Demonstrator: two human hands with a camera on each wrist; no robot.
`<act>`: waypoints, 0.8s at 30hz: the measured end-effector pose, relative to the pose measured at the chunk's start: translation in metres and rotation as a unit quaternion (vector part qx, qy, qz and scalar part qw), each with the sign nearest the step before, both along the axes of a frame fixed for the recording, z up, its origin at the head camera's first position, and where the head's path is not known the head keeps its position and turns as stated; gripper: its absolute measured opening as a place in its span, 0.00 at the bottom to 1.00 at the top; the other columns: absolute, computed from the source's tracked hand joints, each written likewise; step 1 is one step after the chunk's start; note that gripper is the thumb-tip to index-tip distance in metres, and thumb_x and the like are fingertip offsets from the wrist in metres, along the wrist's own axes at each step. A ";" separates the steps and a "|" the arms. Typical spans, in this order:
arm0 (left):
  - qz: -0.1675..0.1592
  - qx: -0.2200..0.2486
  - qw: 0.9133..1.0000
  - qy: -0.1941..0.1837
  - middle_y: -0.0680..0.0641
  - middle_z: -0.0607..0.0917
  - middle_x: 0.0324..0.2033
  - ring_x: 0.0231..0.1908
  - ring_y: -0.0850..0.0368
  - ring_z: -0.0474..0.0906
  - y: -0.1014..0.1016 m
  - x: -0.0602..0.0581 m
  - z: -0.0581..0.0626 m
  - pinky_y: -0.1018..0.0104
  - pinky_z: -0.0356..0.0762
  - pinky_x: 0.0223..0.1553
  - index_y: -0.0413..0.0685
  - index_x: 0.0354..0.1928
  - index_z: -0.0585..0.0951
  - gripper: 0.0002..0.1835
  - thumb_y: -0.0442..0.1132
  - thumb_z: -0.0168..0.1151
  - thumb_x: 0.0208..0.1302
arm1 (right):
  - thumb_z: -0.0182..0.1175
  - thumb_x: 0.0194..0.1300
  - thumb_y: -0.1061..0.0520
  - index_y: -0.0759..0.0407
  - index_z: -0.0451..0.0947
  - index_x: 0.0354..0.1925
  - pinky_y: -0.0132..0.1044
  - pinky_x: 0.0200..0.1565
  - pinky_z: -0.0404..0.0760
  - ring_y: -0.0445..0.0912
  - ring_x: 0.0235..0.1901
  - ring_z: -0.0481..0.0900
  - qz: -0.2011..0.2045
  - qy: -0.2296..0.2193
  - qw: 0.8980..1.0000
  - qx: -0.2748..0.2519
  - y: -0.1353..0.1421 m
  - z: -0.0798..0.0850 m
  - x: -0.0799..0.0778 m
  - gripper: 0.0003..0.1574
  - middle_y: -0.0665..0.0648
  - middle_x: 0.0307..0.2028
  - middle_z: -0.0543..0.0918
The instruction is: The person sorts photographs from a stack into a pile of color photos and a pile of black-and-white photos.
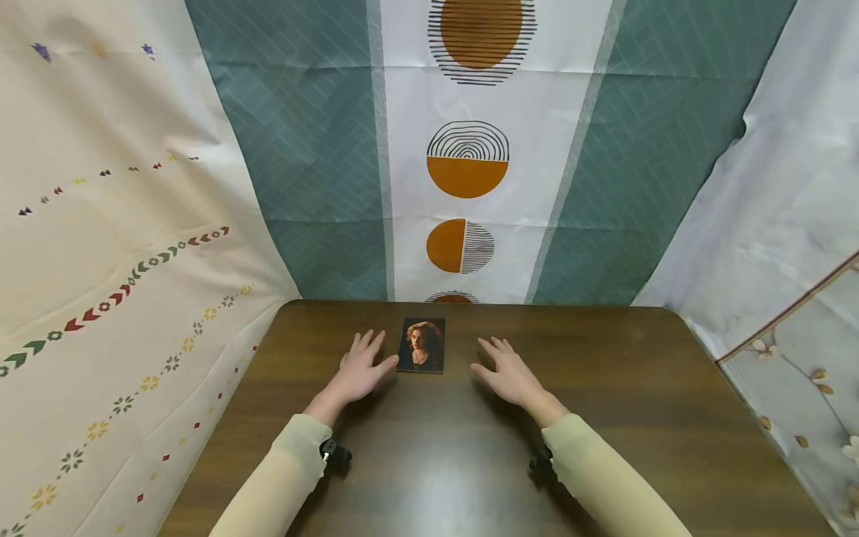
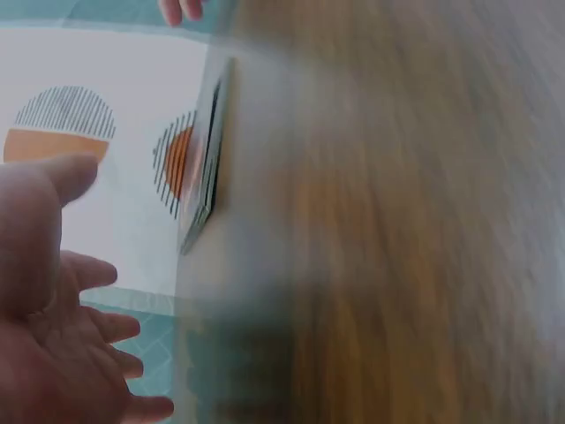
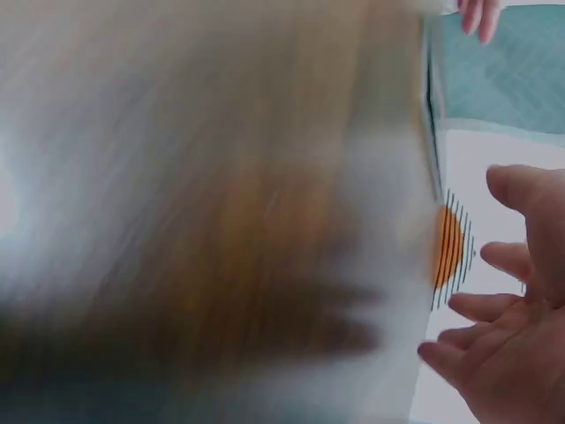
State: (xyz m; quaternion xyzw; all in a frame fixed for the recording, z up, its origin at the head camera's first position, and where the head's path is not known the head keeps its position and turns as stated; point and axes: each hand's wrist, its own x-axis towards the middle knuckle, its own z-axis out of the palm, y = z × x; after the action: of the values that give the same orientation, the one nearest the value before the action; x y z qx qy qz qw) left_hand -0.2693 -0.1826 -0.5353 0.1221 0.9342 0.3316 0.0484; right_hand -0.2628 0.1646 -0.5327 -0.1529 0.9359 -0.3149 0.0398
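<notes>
A thin, dark, book-like item (image 1: 421,345) with a portrait on its top face lies flat near the table's far edge. Seen from the side in the left wrist view, this thin item (image 2: 210,150) shows a layered edge. Just left of it is my left hand (image 1: 359,369), fingers spread and the thumb close to its lower left corner; whether they touch I cannot tell. My right hand (image 1: 511,375) hovers a short way to the right, its fingers extended and holding nothing. Both palms look empty in the wrist views, as with the right hand (image 3: 521,336).
The brown wooden table (image 1: 604,462) has rounded far corners and a glossy patch in front. Behind it hangs a teal and white cloth (image 1: 322,149) with orange circles. Patterned cream fabric (image 1: 101,224) borders the left side, and white floral fabric (image 1: 772,186) the right.
</notes>
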 end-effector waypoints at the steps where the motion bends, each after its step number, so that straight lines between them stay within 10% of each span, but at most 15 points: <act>1: 0.005 0.012 1.000 0.003 0.30 0.51 0.82 0.82 0.27 0.38 0.001 -0.001 -0.001 0.20 0.41 0.72 0.39 0.84 0.57 0.43 0.59 0.54 0.81 | 0.60 0.82 0.46 0.63 0.62 0.82 0.70 0.73 0.58 0.70 0.80 0.53 -0.003 -0.001 1.000 -0.027 -0.004 -0.001 -0.001 0.42 0.73 0.79 0.61; 11: 0.090 0.126 0.987 0.043 0.32 0.80 0.64 0.58 0.36 0.79 0.021 -0.009 -0.006 0.39 0.77 0.60 0.34 0.71 0.78 0.29 0.42 0.68 0.74 | 0.66 0.76 0.54 0.66 0.77 0.71 0.60 0.67 0.74 0.63 0.67 0.77 -0.067 0.050 0.986 -0.144 -0.046 -0.020 -0.019 0.31 0.67 0.66 0.81; 18: 0.140 0.154 0.978 0.022 0.42 0.83 0.38 0.39 0.49 0.77 0.034 -0.016 -0.015 0.52 0.77 0.45 0.31 0.67 0.80 0.28 0.39 0.72 0.69 | 0.70 0.73 0.56 0.69 0.80 0.67 0.56 0.55 0.82 0.57 0.50 0.85 -0.098 0.024 0.977 -0.188 -0.075 -0.029 -0.021 0.30 0.64 0.54 0.88; 24: 0.167 0.141 0.976 0.004 0.50 0.77 0.26 0.27 0.55 0.71 0.040 -0.020 -0.024 0.61 0.70 0.33 0.30 0.65 0.81 0.29 0.40 0.74 0.68 | 0.71 0.72 0.52 0.69 0.79 0.68 0.59 0.60 0.78 0.62 0.56 0.81 -0.112 0.027 0.982 -0.149 -0.087 -0.033 -0.019 0.34 0.68 0.58 0.83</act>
State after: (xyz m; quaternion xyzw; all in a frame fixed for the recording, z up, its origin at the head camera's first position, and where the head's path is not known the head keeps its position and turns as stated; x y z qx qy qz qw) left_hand -0.2893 -0.1429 -0.5592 -0.0286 0.8855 0.4629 -0.0293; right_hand -0.2820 0.0778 -0.5652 -0.0596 0.8906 -0.4487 -0.0441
